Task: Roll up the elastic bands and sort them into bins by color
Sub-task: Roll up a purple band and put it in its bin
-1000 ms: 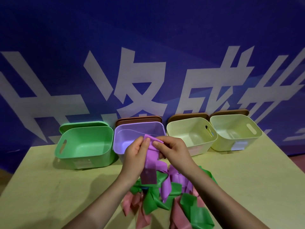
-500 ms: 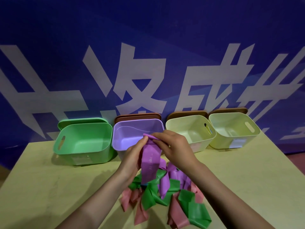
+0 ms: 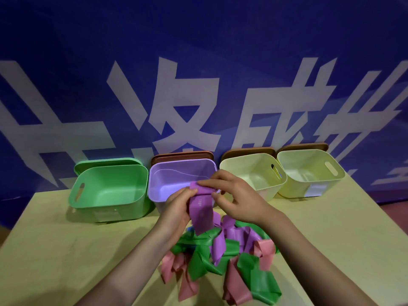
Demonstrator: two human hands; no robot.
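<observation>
purple elastic band [image 3: 202,208], held above the near edge of the purple bin [image 3: 176,180], top end folded over between both hands, lower end hanging loose toward the pile; small print on its face, too blurred to read. left hand [image 3: 176,209], fingers curled round the band's left edge, thumb on top; palm side hidden. right hand [image 3: 237,195], fingertips pinching the folded top end; how far the roll has got is hidden under the fingers.

pile of bands [image 3: 220,255], purple, green and pink strips tangled on the table just below the hands; count not tellable, several buried, part covered by the forearms; a blue scrap shows at its far left edge, unclear what.

green bin [image 3: 110,191], far left, just beside the purple bin. two pale yellow bins [image 3: 254,173] [image 3: 309,171], to the right, touching each other; pale labels on the front walls, unreadable.

lids [image 3: 183,154], one green and three brown, upright behind the bins, mostly hidden.

table [image 3: 55,250], pale yellow-green, cut off at the lower edge.

blue banner [image 3: 198,62], large white characters, cut off at both sides.
</observation>
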